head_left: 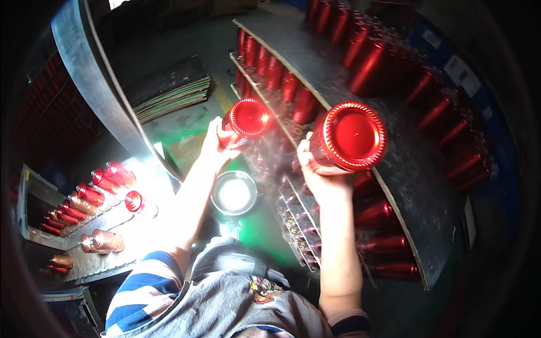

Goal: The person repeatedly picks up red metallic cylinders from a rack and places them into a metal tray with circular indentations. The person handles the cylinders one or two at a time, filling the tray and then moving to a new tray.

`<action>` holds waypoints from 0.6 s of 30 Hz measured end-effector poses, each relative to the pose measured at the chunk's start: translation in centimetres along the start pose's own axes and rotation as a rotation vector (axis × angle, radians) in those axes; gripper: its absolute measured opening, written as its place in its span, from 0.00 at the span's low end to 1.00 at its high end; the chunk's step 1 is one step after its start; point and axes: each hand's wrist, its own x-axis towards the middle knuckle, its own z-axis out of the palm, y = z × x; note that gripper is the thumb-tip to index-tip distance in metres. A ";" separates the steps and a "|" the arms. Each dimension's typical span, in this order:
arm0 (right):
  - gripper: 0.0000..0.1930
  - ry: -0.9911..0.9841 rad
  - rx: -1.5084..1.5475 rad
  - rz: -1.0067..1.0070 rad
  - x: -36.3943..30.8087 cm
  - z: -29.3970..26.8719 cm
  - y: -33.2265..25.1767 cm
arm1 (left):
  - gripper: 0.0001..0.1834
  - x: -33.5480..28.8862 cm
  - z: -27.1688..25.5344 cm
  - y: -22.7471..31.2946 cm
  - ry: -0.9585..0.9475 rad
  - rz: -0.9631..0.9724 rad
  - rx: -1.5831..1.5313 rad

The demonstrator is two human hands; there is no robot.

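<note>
My left hand (217,145) is closed round a shiny red glass bottle (249,117), whose round base with a ridged rim faces up toward me. Slightly nearer, my right hand (320,176) grips a second red bottle (355,137), also with its ridged base turned up. Both bottles are held in the air, apart from each other. The right one is over the edge of a dark board (417,214), and the left one is beside the tiers under that board. The necks of both held bottles are hidden.
Several red bottles (372,65) stand on the board at right, with more on tiers below. At left, a brightly lit bench (132,225) carries red and copper-coloured bottles. A round stool (234,192), stacked sheets (169,90) and a curved metal edge (93,73) are nearby.
</note>
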 end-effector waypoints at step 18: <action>0.23 0.236 0.243 0.289 19.6 -7.7 18.2 | 0.33 11.1 -13.5 5.3 0.126 -0.428 -0.400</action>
